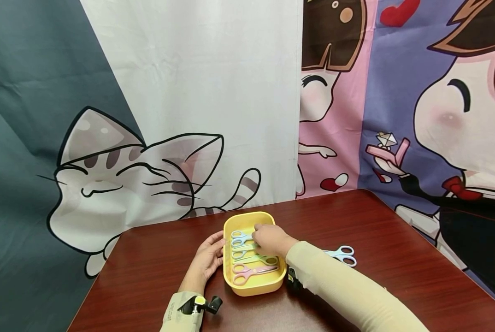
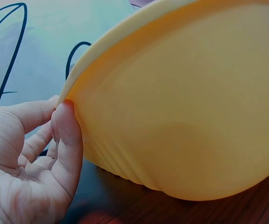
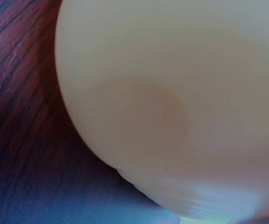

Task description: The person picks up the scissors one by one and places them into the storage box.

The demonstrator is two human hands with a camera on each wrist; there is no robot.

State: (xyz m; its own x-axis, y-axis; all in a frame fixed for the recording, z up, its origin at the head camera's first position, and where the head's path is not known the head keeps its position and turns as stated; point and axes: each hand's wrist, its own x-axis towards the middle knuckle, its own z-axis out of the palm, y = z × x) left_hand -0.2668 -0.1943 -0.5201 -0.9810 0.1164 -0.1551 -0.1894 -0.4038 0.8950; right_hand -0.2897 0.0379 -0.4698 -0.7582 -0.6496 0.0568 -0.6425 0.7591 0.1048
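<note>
A yellow plastic tray (image 1: 253, 291) stands on the table in the head view, with several scissors in it. Pink scissors (image 1: 242, 275) lie at its near end, green-handled scissors (image 1: 269, 260) just behind, and light blue scissors (image 1: 237, 242) farther back. My left hand (image 1: 208, 258) is at the tray's left side. Its thumb and a finger (image 2: 69, 123) pinch the rim in the left wrist view. My right hand (image 1: 270, 240) reaches over the right rim into the tray, fingers bent down among the scissors. Its fingertips are mostly hidden, and I cannot tell whether they grip any scissors.
Another pair of light blue scissors (image 1: 344, 255) lies on the dark red table (image 1: 314, 221), right of the tray and partly behind the right sleeve (image 1: 334, 281). A cartoon-printed curtain (image 1: 214, 92) hangs along the table's back edge. The tray's outer wall (image 3: 171, 93) fills most of the right wrist view.
</note>
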